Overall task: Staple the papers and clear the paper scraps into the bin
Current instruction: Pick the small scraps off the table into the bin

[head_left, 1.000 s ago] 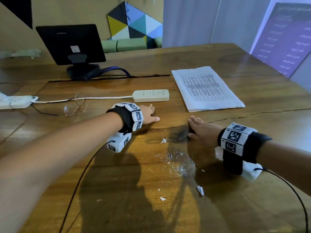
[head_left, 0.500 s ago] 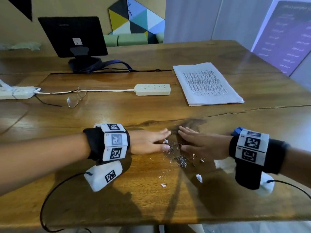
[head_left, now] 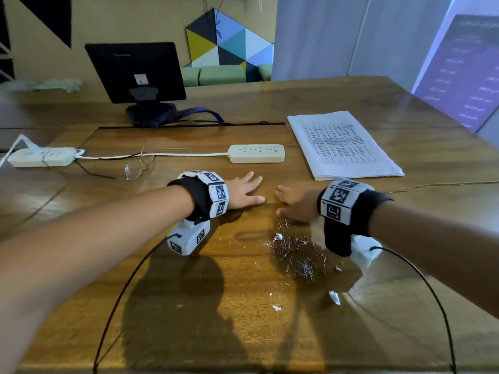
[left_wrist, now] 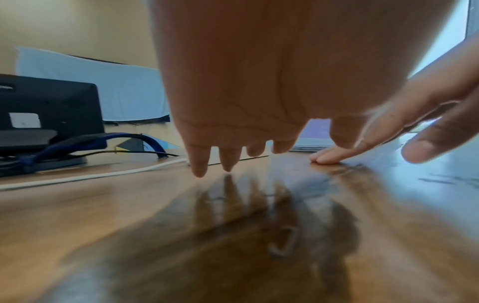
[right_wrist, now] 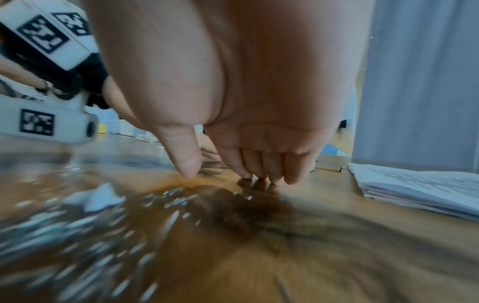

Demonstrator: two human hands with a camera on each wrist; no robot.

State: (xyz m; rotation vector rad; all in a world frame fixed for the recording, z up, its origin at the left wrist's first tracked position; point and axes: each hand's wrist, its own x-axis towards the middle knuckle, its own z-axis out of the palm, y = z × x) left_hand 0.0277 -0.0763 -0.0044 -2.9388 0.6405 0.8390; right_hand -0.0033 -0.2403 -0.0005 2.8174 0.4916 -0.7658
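**Both palms down behind the staple litter**

We have our left hand (head_left: 244, 193) and our right hand (head_left: 295, 205) flat on the glossy brown wooden table (head_left: 405, 211), fingers stretched forward and loose, nothing held in either. The two hands lie side by side with a narrow strip of bare wood between the fingertips. From the left wrist view our fingers (left_wrist: 199, 162) point down to the surface, and the right hand's fingers (left_wrist: 334, 156) show just beside them, touching the wood. From the right wrist view our fingertips (right_wrist: 261, 174) rest on the table.

The heap of loose silver staples (head_left: 297, 255) lies on the near side of our right hand, just beside its wrist, thickest at its near end. Small torn white paper scraps (head_left: 334, 297) sit around it: one at the heap's left edge, a few more nearer the table's front edge. In the right wrist view a white scrap (right_wrist: 101, 198) and blurred staples lie left of the thumb.

The white stack of printed papers (head_left: 343, 145) lies beyond our right hand, well apart from the staples. To its left sit a cream power strip (head_left: 256, 153), a pair of thin-framed spectacles (head_left: 139, 166), a second white power strip (head_left: 43, 157) and a black monitor on a stand (head_left: 136, 74).
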